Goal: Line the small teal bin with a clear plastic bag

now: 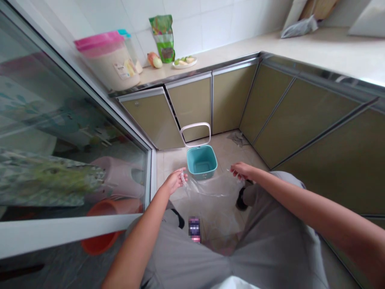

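A clear plastic bag (pixel 215 190) is stretched between my two hands, low over the floor. My left hand (pixel 176 180) pinches its left edge, with the fingers bent round the film. At the other end my right hand (pixel 240 170) grips the bag's right edge, fingers curled together. Just beyond the bag stands a teal trash bin (pixel 202 162) with nothing seen inside. Its pale pink rim frame (pixel 196 145) is tipped upright at the back, against the cabinet side. Neither hand touches the bin.
Cabinets (pixel 189 104) line the back and right. On the counter (pixel 216 56) are a pink-lidded container (pixel 110 60), a green pouch (pixel 164 38) and a small plate (pixel 185 64). A glass door (pixel 60 120) stands left. A blurred phone-like object (pixel 194 228) lies between my feet.
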A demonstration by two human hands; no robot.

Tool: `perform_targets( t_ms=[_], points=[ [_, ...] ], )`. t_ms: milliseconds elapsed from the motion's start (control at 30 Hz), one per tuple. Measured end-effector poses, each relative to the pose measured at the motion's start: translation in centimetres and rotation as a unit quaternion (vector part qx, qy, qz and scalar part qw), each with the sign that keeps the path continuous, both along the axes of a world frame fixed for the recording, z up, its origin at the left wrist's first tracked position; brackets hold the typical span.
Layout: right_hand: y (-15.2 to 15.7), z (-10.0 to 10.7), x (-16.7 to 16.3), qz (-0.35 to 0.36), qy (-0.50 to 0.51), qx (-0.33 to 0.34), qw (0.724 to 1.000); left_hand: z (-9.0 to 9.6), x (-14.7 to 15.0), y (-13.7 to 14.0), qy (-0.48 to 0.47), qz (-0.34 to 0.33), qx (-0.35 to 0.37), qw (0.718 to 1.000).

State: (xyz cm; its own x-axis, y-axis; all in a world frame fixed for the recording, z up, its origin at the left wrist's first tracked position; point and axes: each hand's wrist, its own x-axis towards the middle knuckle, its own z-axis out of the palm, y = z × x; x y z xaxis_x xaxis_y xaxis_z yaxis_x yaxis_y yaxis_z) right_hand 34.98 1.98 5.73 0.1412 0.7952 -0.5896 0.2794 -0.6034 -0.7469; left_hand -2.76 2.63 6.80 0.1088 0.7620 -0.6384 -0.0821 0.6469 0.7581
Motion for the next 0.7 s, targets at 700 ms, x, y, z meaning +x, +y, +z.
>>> perform_targets(
  t_ms=[700],
  points=[
    [7.3, -7.5, -3.0, 0.024, -0.075, -0.181, 0.980, -7.5, -0.1, 6.4, 0.044, 0.076, -0.068, 0.994]
  ],
)
